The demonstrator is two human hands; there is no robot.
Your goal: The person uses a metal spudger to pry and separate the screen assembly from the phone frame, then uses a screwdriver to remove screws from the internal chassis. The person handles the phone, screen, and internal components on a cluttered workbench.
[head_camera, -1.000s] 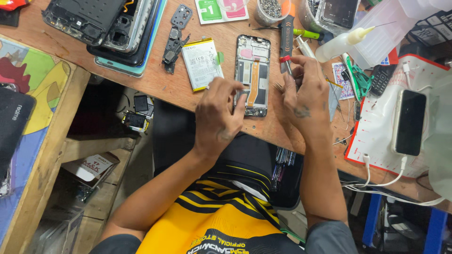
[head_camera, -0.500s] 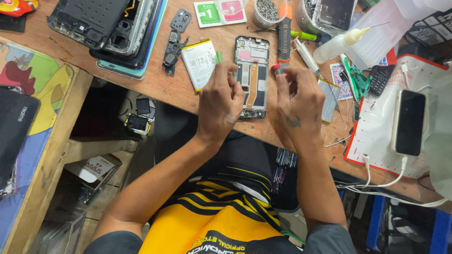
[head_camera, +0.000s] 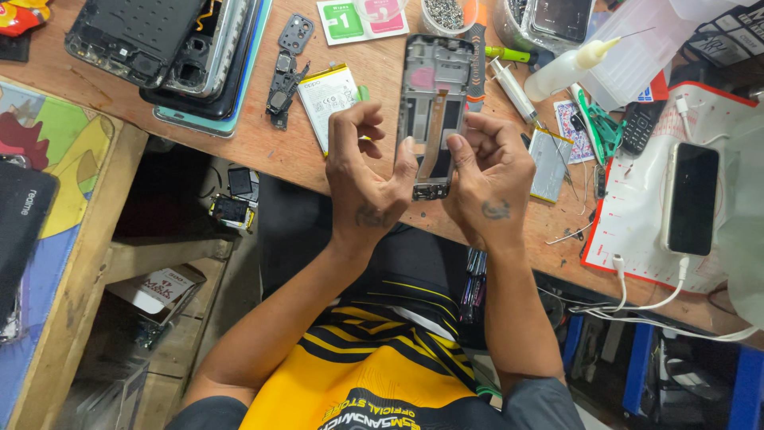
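Note:
Both hands hold an opened phone frame [head_camera: 436, 87] with no back cover, showing its inner metal plate and an orange flex strip. My left hand [head_camera: 368, 179] grips its lower left edge, fingers curled. My right hand [head_camera: 492, 179] pinches the lower right edge, thumb near the flex strip. The frame's bottom end sits between my thumbs above the wooden table's front edge [head_camera: 294, 159]. A loose phone battery [head_camera: 328, 97] lies just left of my left hand.
Stacked phone shells [head_camera: 163, 44] and a camera bracket [head_camera: 285, 68] lie at the back left. A syringe [head_camera: 513, 89], squeeze bottle [head_camera: 569, 68], green tweezers [head_camera: 593, 123], small keypad phone [head_camera: 637, 127] and screw cup [head_camera: 446, 14] sit to the right. A black phone [head_camera: 691, 199] charges on a white mat.
The phone frame lay on the table with my hands working over its lower part. Both hands now grip it by its lower edges, and the view has drawn closer.

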